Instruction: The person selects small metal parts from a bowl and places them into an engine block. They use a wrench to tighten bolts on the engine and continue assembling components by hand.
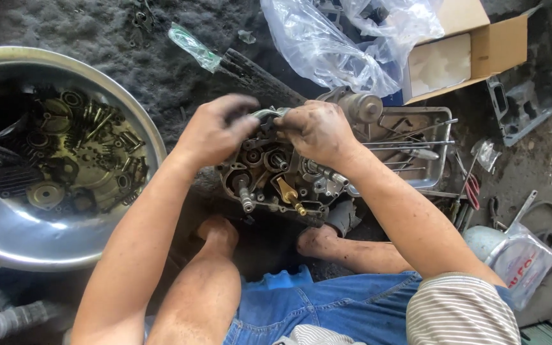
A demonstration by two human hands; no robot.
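An open engine crankcase (269, 182) with shafts and gears showing sits on the dark floor between my feet. My left hand (215, 131) and my right hand (317, 131) meet over its far edge. Both pinch a small curved metal part (267, 114) held between the fingertips, just above the case. A brass-coloured shaft (291, 195) and a steel shaft (245, 198) stick up from the near side of the case. My oily fingers hide where the small part touches the case.
A large metal basin (7, 236) at left holds dark oil with several gears, springs and bolts. A metal tray (426, 169) with long tools lies at right. Behind are a clear plastic bag (327, 45) and an open cardboard box (480, 48). Pliers and loose tools lie at far right.
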